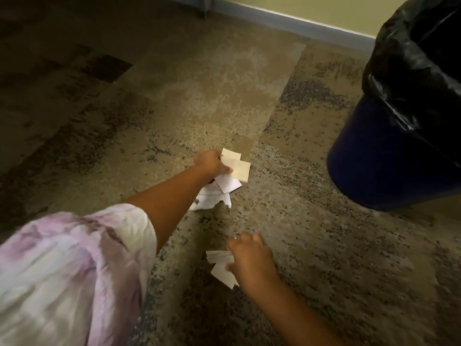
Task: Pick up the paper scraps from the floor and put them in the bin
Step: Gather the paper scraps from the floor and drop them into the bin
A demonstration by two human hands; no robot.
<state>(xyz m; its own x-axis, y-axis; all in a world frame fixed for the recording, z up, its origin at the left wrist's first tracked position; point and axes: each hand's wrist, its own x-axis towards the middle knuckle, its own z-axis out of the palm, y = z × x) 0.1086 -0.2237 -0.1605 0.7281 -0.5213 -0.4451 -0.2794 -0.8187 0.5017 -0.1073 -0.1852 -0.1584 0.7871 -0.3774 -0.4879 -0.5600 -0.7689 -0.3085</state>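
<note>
My left hand (210, 163) reaches out low over the carpet and grips a bunch of white paper scraps (235, 167). Under it a crumpled white paper (210, 199) shows beside my forearm; whether it lies on the floor or hangs from the hand I cannot tell. Nearer to me, my right hand (252, 260) is closed on several folded white scraps (220, 264) that stick out to its left. The bin (381, 156) is dark blue with a black liner bag (419, 63) and stands at the right, apart from both hands.
Mottled brown and grey carpet (311, 221) covers the floor. A grey baseboard (299, 22) and a yellow-green wall run along the back. My pale pink sleeve (69, 268) fills the lower left corner.
</note>
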